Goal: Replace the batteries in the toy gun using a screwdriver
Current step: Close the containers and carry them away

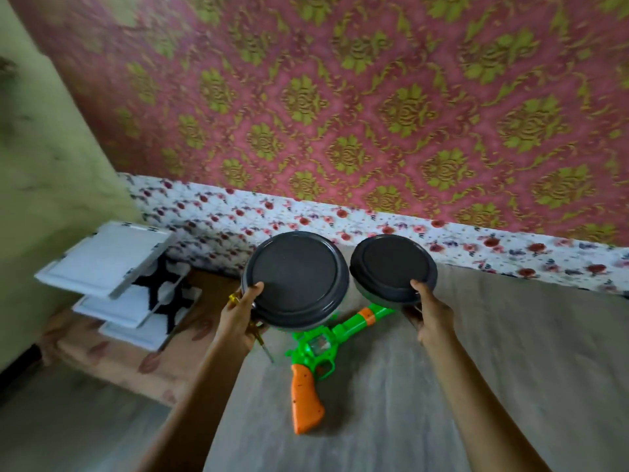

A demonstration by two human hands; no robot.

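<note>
A green toy gun (318, 345) with an orange grip lies on the grey table top (476, 369), its barrel pointing up and to the right under the containers. My left hand (240, 318) holds a round container with a dark lid (296, 279) by its near edge, thumb on the lid. A yellow-handled screwdriver (258, 335) shows partly behind that hand, its metal tip pointing down; whether the hand holds it I cannot tell. My right hand (430, 315) grips a smaller round container with a dark lid (393, 269), thumb on top. Both containers are above the table.
A white tiered rack (109, 267) stands at the left on a patterned floor mat. A floral cloth (340, 219) runs along the back under red and gold wallpaper. A green wall is at the far left.
</note>
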